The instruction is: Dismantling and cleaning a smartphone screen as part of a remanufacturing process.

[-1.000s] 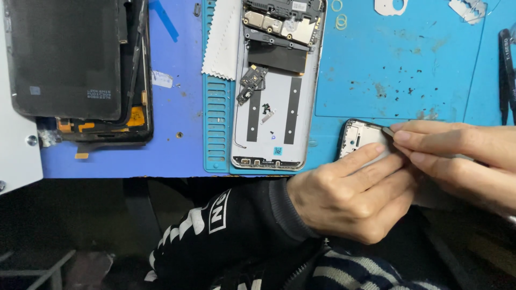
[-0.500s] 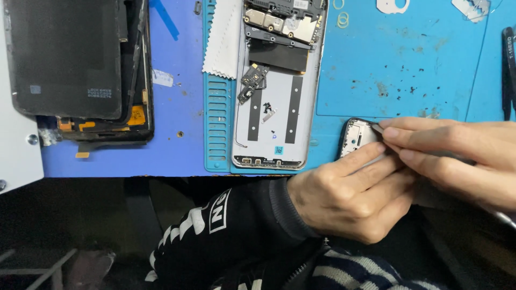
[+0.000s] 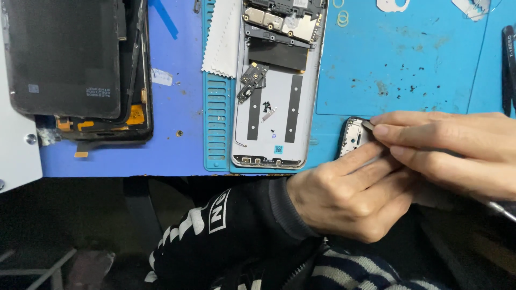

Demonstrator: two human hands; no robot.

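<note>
My left hand (image 3: 349, 196) grips a small phone frame piece (image 3: 355, 137) with a pale inner face, held at the front edge of the blue mat (image 3: 408, 70). Fingers of my right hand (image 3: 451, 147) pinch a thin metal tool whose tip touches the top of that piece. The rest of the piece is hidden under both hands. An opened phone body (image 3: 277, 91) with exposed boards and two black strips lies to the left of my hands.
A white cloth (image 3: 221, 37) lies beside the opened phone. At far left a dark screen assembly (image 3: 70, 59) rests on other phone parts. Black tweezers (image 3: 508, 64) sit at the right edge. Small rings (image 3: 342, 19) lie at the mat's top.
My right hand's fingertips and the tool have shifted slightly left along the top of the small piece. My left hand stays put.
</note>
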